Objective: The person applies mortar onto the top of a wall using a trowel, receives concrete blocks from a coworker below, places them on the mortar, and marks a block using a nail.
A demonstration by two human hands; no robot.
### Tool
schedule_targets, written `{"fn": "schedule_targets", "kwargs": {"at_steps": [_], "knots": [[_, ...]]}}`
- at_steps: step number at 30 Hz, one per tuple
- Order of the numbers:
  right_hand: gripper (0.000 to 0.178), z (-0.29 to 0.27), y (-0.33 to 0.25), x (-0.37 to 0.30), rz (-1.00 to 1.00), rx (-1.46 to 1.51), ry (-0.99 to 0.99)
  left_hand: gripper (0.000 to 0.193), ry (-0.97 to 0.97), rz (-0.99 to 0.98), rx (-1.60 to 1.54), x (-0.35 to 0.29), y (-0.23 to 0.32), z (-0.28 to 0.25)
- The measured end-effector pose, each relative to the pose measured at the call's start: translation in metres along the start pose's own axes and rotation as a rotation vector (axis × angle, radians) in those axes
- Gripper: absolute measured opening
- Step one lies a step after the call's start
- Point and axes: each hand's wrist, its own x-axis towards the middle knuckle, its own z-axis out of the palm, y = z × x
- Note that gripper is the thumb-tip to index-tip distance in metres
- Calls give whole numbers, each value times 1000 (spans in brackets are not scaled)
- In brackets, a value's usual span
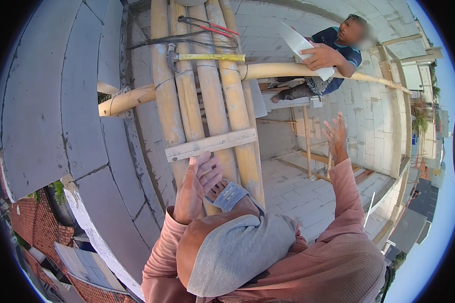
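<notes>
Holding right hand (338,141) beyond bamboo platform (216,101)'s right edge, fingers spread, apart from white piece (296,43) in co-worker's hand (318,55) beyond same edge | holding left hand (191,187) over platform's near end, fingers loosely parted, just beside wooden slat (211,144), unable to tell contact | seeing yellow-handled hammer (210,57) toward far end

A pale, straight wooden batten (211,144) is laid flat across bamboo poles (213,98), just ahead of the left hand (192,191). A white, flat-faced piece (296,44) is held slanted in a co-worker's hand (318,56), beyond the right hand (337,138).
</notes>
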Motion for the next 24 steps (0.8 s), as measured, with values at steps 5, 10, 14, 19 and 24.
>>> {"fn": "schedule_targets", "kwargs": {"at_steps": [5, 10, 14, 19, 24], "knots": [[74, -24, 25, 75, 145, 182, 49, 81, -158, -36, -105, 89, -14, 41], [77, -18, 30, 140, 239, 303, 63, 94, -154, -161, -58, 149, -31, 59], [79, 19, 19, 169, 177, 304, -68, 101, -130, -176, -14, 182, -39, 58], [81, 36, -4, 182, 206, 255, -136, 101, -124, -168, -31, 188, -43, 61], [77, 64, -34, 186, 272, 184, -227, 98, -164, -142, -85, 177, -48, 48]]}}
